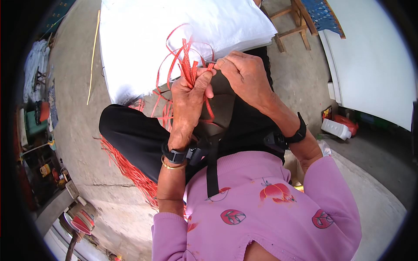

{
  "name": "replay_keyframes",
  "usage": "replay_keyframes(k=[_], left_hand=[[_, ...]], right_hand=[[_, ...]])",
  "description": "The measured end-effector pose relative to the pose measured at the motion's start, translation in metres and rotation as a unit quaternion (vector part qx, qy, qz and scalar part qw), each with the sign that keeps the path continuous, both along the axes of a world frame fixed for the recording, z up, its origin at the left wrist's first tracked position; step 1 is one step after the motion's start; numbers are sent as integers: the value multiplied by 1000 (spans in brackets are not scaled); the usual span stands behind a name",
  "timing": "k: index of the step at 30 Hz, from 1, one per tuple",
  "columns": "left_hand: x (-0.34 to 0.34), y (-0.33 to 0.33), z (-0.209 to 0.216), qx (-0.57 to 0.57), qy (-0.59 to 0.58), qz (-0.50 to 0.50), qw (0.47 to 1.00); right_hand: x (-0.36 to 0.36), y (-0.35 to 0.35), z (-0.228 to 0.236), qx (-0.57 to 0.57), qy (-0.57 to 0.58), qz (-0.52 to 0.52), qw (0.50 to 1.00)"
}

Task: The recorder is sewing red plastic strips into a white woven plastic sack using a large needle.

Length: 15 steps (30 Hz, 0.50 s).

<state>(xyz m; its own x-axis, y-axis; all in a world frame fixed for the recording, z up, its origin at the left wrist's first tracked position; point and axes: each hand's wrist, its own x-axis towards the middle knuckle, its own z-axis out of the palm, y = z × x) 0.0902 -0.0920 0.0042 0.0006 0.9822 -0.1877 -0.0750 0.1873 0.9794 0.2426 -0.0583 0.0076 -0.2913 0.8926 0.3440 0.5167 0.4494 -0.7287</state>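
My left hand is closed around a bunch of flat red plastic strips. Loops and loose ends of the strips stick up above its fingers, and a few hang down below the hand. Thumb and forefinger pinch one folded strip near its end. At that fold, my right hand has its fingertips pressed together. Something thin and greyish shows between the fold and those fingertips, too small to name. Both hands are over my lap, above a dark brown surface.
A stack of white woven sheets lies ahead. A long bundle of red strips trails beside my left leg. Wooden stool legs stand at the far right, near a white panel. A white plastic container lies by the right wall.
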Motion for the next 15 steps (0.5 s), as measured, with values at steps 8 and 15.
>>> replay_keyframes(k=[8,15], left_hand=[[-4,0,-1,-28,-5,2,1000],[-5,-3,-6,-10,5,-3,1000]], right_hand=[[3,-2,-7,5,-14,1,1000],[4,-3,-11,1,-13,12,1000]])
